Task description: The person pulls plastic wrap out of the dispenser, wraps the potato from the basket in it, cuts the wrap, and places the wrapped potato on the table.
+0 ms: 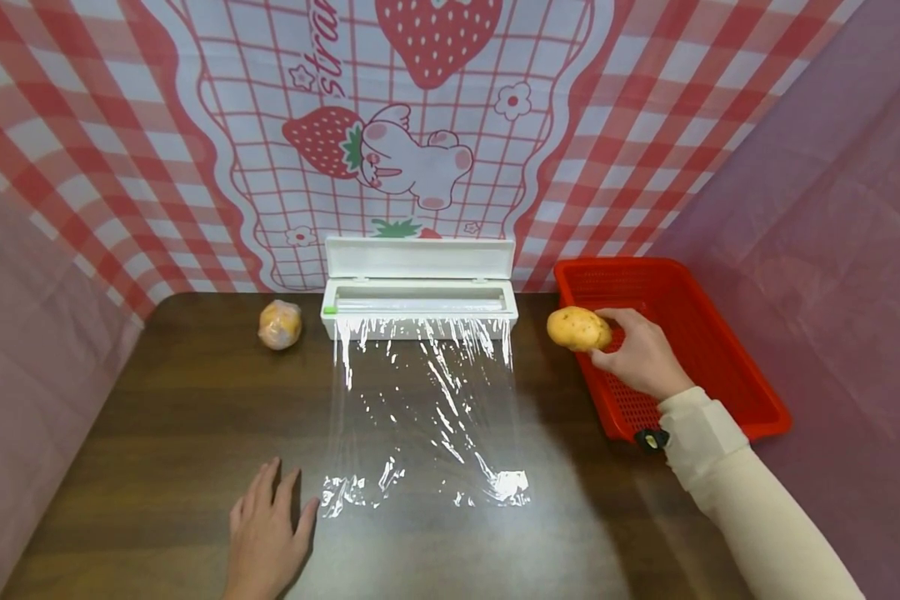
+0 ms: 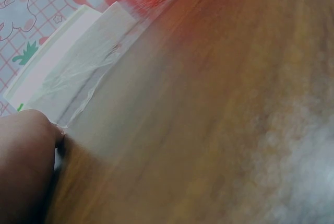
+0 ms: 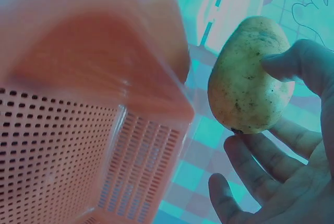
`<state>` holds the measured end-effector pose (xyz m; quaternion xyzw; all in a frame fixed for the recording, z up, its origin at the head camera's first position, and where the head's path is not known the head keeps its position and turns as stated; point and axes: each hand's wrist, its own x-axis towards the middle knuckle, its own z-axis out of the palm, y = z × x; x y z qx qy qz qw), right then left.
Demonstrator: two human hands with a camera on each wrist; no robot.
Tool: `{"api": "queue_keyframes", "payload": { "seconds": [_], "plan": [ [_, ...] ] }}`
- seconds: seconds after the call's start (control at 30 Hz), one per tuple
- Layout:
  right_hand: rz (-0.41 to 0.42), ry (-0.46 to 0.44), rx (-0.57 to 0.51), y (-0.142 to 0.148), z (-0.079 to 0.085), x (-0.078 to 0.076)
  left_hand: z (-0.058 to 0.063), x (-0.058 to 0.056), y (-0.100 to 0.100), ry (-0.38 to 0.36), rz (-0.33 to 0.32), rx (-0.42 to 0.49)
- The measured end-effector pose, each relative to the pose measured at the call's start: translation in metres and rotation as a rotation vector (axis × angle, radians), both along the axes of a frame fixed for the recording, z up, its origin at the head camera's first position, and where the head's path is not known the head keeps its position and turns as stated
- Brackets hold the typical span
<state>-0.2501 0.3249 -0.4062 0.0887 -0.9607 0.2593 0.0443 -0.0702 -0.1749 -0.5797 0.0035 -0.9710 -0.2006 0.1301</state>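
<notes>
A potato (image 1: 578,328) is gripped between the thumb and fingers of my right hand (image 1: 640,353), held up over the left side of the red basket. Seen from the right wrist, the potato (image 3: 251,78) has dark specks, and my thumb presses on its side. My left hand (image 1: 264,533) rests on the table with fingers spread, beside the near left corner of a sheet of cling film (image 1: 420,417). That film lies over the table, pulled out from a white dispenser box (image 1: 420,327) whose lid stands raised.
The red perforated basket (image 1: 727,367) stands at the right of the brown table (image 1: 172,450). A film-wrapped round yellowish item (image 1: 280,324) sits left of the dispenser. Behind hangs a red-and-white checked cloth (image 1: 450,150) with strawberry prints.
</notes>
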Motion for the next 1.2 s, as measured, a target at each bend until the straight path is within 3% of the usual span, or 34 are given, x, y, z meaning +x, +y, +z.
{"api": "queue_keyframes", "payload": {
  "seconds": [0.57, 1.2],
  "plan": [
    [0.09, 0.028, -0.029, -0.017, -0.007, 0.01, -0.001, 0.002, -0.001, -0.004, 0.008, 0.004],
    [0.181, 0.065, -0.047, -0.053, -0.014, 0.031, 0.001, 0.001, 0.0, 0.017, -0.012, 0.007]
  ]
}}
